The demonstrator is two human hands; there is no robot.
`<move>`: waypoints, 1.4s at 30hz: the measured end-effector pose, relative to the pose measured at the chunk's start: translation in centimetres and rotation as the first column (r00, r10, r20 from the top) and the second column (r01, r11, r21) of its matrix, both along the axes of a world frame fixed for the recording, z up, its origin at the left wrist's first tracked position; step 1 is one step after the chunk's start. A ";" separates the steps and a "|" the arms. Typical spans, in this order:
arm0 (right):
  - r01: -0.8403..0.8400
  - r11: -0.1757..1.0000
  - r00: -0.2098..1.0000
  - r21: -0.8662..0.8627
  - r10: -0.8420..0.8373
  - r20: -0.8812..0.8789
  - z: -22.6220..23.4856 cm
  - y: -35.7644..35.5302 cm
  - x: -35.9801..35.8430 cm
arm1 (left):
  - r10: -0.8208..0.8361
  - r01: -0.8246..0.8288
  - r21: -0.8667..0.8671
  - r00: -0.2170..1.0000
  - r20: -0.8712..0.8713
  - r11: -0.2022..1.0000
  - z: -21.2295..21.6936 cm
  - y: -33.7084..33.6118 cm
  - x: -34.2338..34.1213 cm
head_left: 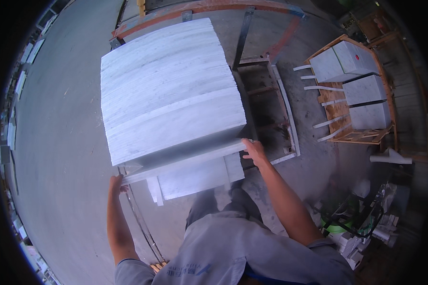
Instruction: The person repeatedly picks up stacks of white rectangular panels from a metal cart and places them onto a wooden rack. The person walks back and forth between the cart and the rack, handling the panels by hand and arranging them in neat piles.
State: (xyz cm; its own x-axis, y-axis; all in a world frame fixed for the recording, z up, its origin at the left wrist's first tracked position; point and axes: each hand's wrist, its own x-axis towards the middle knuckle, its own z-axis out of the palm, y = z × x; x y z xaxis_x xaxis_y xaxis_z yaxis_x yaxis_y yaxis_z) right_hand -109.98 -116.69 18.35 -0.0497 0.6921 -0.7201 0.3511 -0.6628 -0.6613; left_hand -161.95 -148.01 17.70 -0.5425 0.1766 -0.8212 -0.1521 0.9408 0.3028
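Observation:
Both of my hands grip the opposite ends of a long, thin white stone slab (185, 162), seen along its top edge. My left hand (117, 184) is closed round its left end, the fingers partly hidden. At the right end, my right hand (255, 152) holds the corner with the thumb on top. Just beyond the slab stands a large row of white stone slabs (171, 80) packed face to face on edge; a dark gap separates the two. Nearer my legs, below the held slab, lie more white slabs (195, 176) with a narrow strip jutting from them.
A metal rack frame (290, 109) stands right of the row, with an orange-red beam (214, 9) behind it. Farther right, a wooden crate (335, 126) holds white stone blocks (366, 90). Stone scraps and a green object (337, 225) sit at lower right. Grey floor (57, 142) extends left.

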 end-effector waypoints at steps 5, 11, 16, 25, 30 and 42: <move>0.021 0.959 0.979 -0.283 -0.077 -0.187 0.0 2.9 0.6 | 0.018 0.043 -0.173 0.942 0.334 0.984 -0.2 0.8 -2.7; -0.126 0.833 0.974 -0.538 0.001 -0.226 -0.9 5.4 1.1 | -0.214 0.464 -0.321 0.784 0.582 0.826 -3.1 2.9 -3.9; -0.276 0.716 0.961 -0.641 0.202 -0.188 -3.9 5.5 1.4 | -0.069 0.402 -0.373 0.752 0.656 0.836 -8.3 1.0 -4.2; -0.668 0.665 0.660 -0.334 0.737 0.147 -9.8 -0.6 4.3 | -0.448 0.474 -0.253 0.881 0.154 0.844 -10.0 -4.3 1.7; -0.710 0.664 0.545 -0.235 0.729 0.414 -9.7 -2.4 3.8 | -0.581 0.574 -0.286 0.811 0.068 0.767 -9.7 -4.7 2.9; -0.752 0.600 0.476 -0.272 0.781 0.404 -7.5 -8.6 13.6 | -0.818 0.819 -0.196 0.565 0.111 0.539 -7.1 -6.8 6.1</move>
